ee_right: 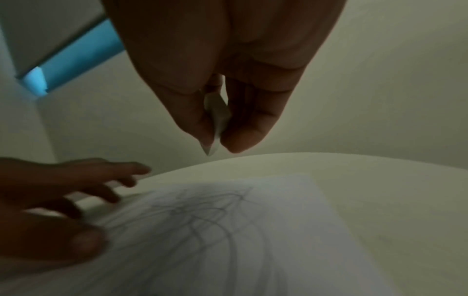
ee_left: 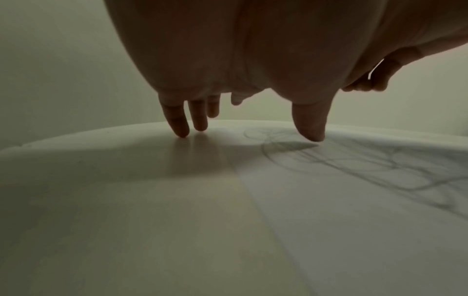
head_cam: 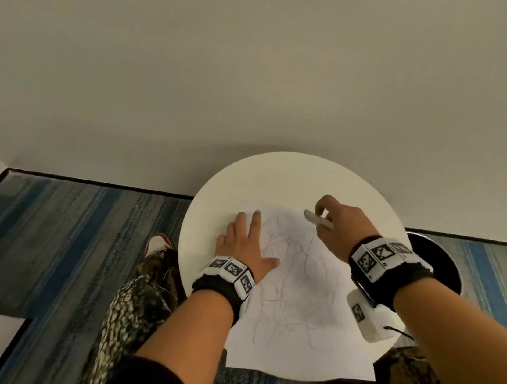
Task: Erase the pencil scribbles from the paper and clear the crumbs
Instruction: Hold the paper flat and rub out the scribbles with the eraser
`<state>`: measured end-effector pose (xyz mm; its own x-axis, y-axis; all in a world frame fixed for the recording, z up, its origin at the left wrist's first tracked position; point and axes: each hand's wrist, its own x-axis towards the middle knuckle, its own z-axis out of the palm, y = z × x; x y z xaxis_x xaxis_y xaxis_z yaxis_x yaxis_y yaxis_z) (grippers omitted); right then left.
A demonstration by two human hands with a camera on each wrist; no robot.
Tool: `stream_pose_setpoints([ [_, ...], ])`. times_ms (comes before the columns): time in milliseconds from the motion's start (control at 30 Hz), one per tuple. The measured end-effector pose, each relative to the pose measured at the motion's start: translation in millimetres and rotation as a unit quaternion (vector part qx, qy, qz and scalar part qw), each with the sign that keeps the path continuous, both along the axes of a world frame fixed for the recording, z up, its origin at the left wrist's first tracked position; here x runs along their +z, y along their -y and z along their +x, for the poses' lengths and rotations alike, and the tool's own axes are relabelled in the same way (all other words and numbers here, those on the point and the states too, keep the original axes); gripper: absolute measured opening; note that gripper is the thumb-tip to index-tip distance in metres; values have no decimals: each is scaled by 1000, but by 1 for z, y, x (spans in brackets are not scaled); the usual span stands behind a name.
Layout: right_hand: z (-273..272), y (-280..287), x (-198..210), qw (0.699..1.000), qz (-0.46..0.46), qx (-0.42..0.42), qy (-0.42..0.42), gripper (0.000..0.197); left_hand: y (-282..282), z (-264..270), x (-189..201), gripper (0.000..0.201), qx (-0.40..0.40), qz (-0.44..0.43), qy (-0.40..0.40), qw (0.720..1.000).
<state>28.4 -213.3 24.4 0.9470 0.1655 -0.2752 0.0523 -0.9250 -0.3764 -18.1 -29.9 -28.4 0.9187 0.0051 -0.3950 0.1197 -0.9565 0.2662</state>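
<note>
A white sheet of paper covered in grey pencil scribbles lies on a round white table, its near edge hanging over the table's rim. My left hand lies flat with spread fingers across the paper's left edge, the thumb on the sheet. My right hand hovers over the paper's far right corner and pinches a white eraser between thumb and fingers; in the right wrist view the eraser hangs above the scribbled paper without touching it.
The table stands against a plain wall. A dark round bin sits on the floor to the table's right. Blue striped carpet covers the floor; my patterned trouser legs and a shoe are at the left.
</note>
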Motion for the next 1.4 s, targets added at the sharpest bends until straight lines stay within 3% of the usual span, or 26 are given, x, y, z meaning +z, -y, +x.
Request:
stream_pose_setpoints([
  [100, 5, -28, -3, 999, -5, 45, -27, 35, -10, 14, -2, 112, -5, 19, -21, 1000],
  [333, 33, -61, -11, 996, -47, 71, -38, 32, -14, 34, -7, 117, -25, 50, -80, 995],
  [567, 34, -65, -31, 993, -43, 102, -36, 22, -17, 40, -10, 135, -23, 34, -115, 993],
  [667, 46, -61, -33, 997, -38, 68, -27, 29, -16, 37, -13, 142, -25, 35, -111, 993],
  [733, 46, -69, -33, 996, -32, 75, -25, 30, -16, 36, -13, 143, -25, 33, -108, 993],
  [833, 37, -82, -32, 986, -49, 149, -63, 26, -15, 38, -12, 144, -22, 32, -117, 992],
  [967, 52, -79, -27, 994, -35, 100, -31, 29, -15, 39, -11, 143, -26, 35, -122, 992],
  [1100, 41, -85, -30, 983, -60, 162, -62, 26, -14, 40, -9, 143, -26, 37, -133, 990],
  [1200, 52, -75, -25, 993, -35, 111, -37, 31, -12, 41, -9, 144, -29, 49, -129, 990],
  [1333, 43, -79, -29, 984, -56, 156, -71, 26, -13, 41, -10, 144, -29, 47, -137, 989],
  [1400, 47, -75, -27, 988, -44, 133, -62, 28, -12, 41, -10, 144, -29, 46, -134, 990],
])
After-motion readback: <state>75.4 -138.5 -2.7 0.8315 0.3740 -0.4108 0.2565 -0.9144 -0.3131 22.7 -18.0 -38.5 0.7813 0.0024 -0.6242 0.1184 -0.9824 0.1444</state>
